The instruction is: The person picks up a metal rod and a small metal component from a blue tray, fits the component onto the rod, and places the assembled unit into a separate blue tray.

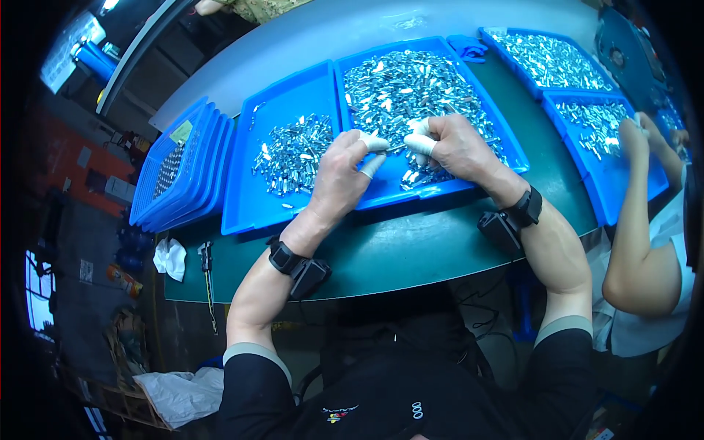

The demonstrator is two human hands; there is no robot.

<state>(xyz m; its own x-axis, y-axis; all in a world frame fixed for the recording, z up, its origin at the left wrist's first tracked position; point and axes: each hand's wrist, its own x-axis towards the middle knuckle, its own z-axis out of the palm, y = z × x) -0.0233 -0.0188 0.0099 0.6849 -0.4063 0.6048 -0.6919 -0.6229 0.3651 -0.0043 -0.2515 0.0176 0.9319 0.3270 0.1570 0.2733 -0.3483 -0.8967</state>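
Metal parts (pixel 396 81): small, slim, shiny, many; heaped in the centre tray (pixel 381 185), blue, shallow, in front of the person; a thinner heap of like parts in the left tray (pixel 293 92), much blue bottom showing. Handling, as judged: each part light, hard and stiff, hardly fragile, its polished face apt to slip; a full tray likely heavy; best hold on one part, at mid-length between thumb and forefinger, lifted clear of its tangled neighbours. Left hand (pixel 343 163): over the near left of the centre tray, thumb and forefinger in white sleeves. Right hand (pixel 458 145): facing it above the same heap, likewise sleeved, fingers close together; a part shows between the two hands, but whether either hand's fingers are clamped on it cannot be told. Surface: desk (pixel 411 249), green, smooth, glossy; at its left, nested blue baskets (pixel 194 198), a crumpled white tissue (pixel 170 259) and a caliper (pixel 207 268) reaching over the near edge; at the far side, a blue cloth (pixel 467 48) and a pale panel (pixel 279 62). Right end: two more blue trays of parts, a co-worker's arm (pixel 631 220) at the nearer one. Room: dim; blue bottle (pixel 95 60) upper left, orange floor patch (pixel 92 172), white sack (pixel 183 396) lower left
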